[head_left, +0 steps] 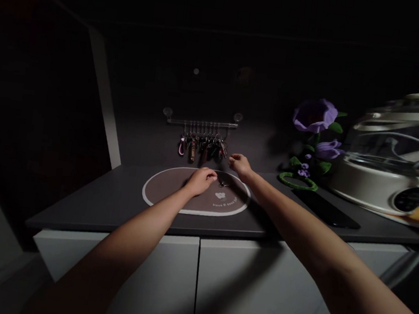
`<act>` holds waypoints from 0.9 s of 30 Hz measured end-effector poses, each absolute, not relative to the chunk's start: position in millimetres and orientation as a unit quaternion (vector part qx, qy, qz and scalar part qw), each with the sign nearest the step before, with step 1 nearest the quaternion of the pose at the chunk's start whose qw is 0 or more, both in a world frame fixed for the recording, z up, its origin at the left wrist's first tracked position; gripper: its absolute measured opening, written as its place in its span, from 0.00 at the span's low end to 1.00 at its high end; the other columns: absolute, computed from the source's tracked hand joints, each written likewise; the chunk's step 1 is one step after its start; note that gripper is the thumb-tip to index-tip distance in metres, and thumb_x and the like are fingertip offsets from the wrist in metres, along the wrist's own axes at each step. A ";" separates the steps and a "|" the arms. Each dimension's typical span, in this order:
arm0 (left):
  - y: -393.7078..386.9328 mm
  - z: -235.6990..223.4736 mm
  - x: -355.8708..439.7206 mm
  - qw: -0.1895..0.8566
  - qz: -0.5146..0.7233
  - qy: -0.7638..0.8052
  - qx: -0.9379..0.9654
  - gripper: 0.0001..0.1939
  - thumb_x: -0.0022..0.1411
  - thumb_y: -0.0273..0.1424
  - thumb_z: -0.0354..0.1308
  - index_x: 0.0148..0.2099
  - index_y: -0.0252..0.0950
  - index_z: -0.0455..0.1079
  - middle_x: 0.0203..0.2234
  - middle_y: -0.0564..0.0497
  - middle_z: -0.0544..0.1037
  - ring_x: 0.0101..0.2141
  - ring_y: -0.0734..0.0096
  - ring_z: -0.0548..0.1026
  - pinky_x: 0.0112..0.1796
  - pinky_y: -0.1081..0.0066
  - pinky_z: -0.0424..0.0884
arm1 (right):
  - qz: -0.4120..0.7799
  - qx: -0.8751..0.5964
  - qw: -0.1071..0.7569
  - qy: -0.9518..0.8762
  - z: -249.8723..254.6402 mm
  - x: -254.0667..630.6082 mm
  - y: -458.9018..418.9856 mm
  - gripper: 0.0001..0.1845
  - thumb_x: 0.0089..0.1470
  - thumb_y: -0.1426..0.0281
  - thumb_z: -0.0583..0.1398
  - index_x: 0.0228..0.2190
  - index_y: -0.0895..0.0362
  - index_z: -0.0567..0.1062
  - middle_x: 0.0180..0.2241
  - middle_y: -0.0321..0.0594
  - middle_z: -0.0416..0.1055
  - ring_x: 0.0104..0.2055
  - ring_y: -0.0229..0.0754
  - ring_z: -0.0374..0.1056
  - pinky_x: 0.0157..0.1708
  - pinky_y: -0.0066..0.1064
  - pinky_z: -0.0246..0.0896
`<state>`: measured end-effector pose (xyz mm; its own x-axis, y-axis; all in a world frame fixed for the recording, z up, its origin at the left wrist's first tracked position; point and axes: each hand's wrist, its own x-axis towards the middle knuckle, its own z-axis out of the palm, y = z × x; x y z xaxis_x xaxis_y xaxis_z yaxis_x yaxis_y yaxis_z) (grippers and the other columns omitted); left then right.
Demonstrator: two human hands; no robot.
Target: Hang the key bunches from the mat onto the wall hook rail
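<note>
My left hand (202,180) is over an oval brown mat (175,189) with a white rim, its fingers curled and pinched together. A small key-like metal item (222,182) lies on the mat just right of those fingertips. My right hand (241,164) is raised above the mat's right rear edge, fingers closed, beside the lower right end of a row of keys. Whatever either hand may hold is too small or hidden to make out. The bunches of keys and fobs (205,149) hang from hooks on a clear rail (202,124) fixed to the dark wall.
On the right of the dark counter (87,198) are purple artificial flowers (315,116) with a green ring base, a black flat slab (326,208) like a phone or tablet, and a white appliance (373,180) with a clear cover and cable. White cabinet doors (240,281) stand below.
</note>
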<state>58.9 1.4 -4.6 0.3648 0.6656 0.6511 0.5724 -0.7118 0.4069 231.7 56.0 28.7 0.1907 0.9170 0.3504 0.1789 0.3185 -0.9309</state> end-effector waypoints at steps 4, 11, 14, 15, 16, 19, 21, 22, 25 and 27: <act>-0.1 -4.7 61.2 0.050 0.376 0.367 0.849 0.09 0.55 0.31 0.53 0.34 0.35 0.73 0.29 0.49 0.74 0.30 0.72 0.69 0.35 0.72 0.65 | 0.350 -0.509 0.559 -0.553 15.3 236.9 27.4 0.10 0.45 0.76 0.57 0.35 0.60 0.68 0.24 0.37 0.67 0.23 0.32 0.64 0.26 0.26 0.63; -4.6 -7.2 68.9 0.015 0.338 0.362 0.868 0.11 0.54 0.35 0.54 0.34 0.35 0.75 0.29 0.47 0.75 0.32 0.68 0.70 0.35 0.70 0.65 | 0.179 -0.565 0.460 -0.661 -5.4 243.0 6.7 0.07 0.45 0.74 0.59 0.31 0.60 0.72 0.30 0.39 0.72 0.31 0.35 0.66 0.38 0.28 0.61; -3.4 -8.5 71.8 -0.004 0.320 0.373 0.871 0.11 0.53 0.34 0.55 0.33 0.34 0.75 0.29 0.46 0.75 0.31 0.67 0.70 0.34 0.70 0.65 | 0.112 -0.573 0.406 -0.703 -4.1 238.4 1.1 0.08 0.46 0.76 0.57 0.32 0.59 0.73 0.33 0.41 0.73 0.35 0.36 0.67 0.40 0.27 0.59; -2.4 -8.8 72.3 -0.010 0.314 0.378 0.871 0.11 0.53 0.34 0.55 0.33 0.34 0.75 0.28 0.46 0.75 0.31 0.67 0.70 0.34 0.70 0.65 | 0.100 -0.574 0.395 -0.710 -3.1 236.7 -0.1 0.09 0.46 0.76 0.57 0.32 0.60 0.73 0.34 0.41 0.73 0.36 0.37 0.67 0.40 0.27 0.58; -1.5 -8.9 72.8 -0.014 0.309 0.382 0.871 0.10 0.53 0.33 0.55 0.33 0.34 0.75 0.28 0.47 0.75 0.31 0.67 0.70 0.34 0.70 0.65 | 0.093 -0.576 0.387 -0.714 -2.4 235.4 -0.7 0.09 0.46 0.76 0.57 0.33 0.60 0.73 0.35 0.42 0.73 0.36 0.37 0.67 0.40 0.28 0.58; 0.9 -9.1 73.3 -0.016 0.302 0.385 0.872 0.09 0.53 0.31 0.54 0.32 0.35 0.75 0.28 0.48 0.76 0.31 0.68 0.70 0.35 0.70 0.64 | 0.088 -0.584 0.383 -0.710 -2.3 234.0 0.8 0.10 0.47 0.75 0.56 0.34 0.61 0.74 0.36 0.43 0.73 0.36 0.38 0.67 0.40 0.28 0.58; 1.9 -9.5 73.1 -0.007 0.305 0.386 0.871 0.08 0.54 0.31 0.54 0.32 0.36 0.75 0.28 0.48 0.76 0.32 0.69 0.70 0.36 0.71 0.64 | 0.089 -0.584 0.387 -0.708 -3.5 234.5 2.9 0.10 0.47 0.75 0.56 0.34 0.60 0.74 0.35 0.42 0.73 0.36 0.37 0.66 0.40 0.28 0.58; 2.4 -9.8 72.9 -0.002 0.308 0.388 0.869 0.08 0.54 0.30 0.54 0.31 0.36 0.75 0.28 0.49 0.76 0.32 0.69 0.70 0.36 0.71 0.64 | 0.090 -0.582 0.389 -0.708 -4.0 234.9 3.7 0.10 0.47 0.75 0.56 0.34 0.60 0.74 0.34 0.42 0.73 0.35 0.37 0.66 0.40 0.28 0.58; 4.3 -11.4 71.6 0.005 0.325 0.396 0.859 0.08 0.54 0.30 0.54 0.31 0.36 0.74 0.29 0.49 0.75 0.32 0.69 0.69 0.37 0.71 0.64 | 0.098 -0.578 0.395 -0.707 -4.3 235.3 4.5 0.10 0.46 0.75 0.56 0.33 0.60 0.74 0.34 0.41 0.73 0.34 0.36 0.66 0.39 0.27 0.58; 5.8 -12.4 70.5 0.004 0.341 0.400 0.850 0.08 0.54 0.29 0.53 0.32 0.35 0.74 0.28 0.49 0.73 0.32 0.70 0.69 0.37 0.72 0.63 | 0.103 -0.576 0.397 -0.707 -3.3 235.0 3.8 0.10 0.46 0.75 0.56 0.33 0.60 0.74 0.33 0.41 0.73 0.34 0.36 0.66 0.39 0.27 0.58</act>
<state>70.5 5.8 -12.4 0.4467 0.6840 0.5768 0.6785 -0.6792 0.2799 235.0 3.8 -3.3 -0.0222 0.8966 0.4422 0.7326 0.3156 -0.6031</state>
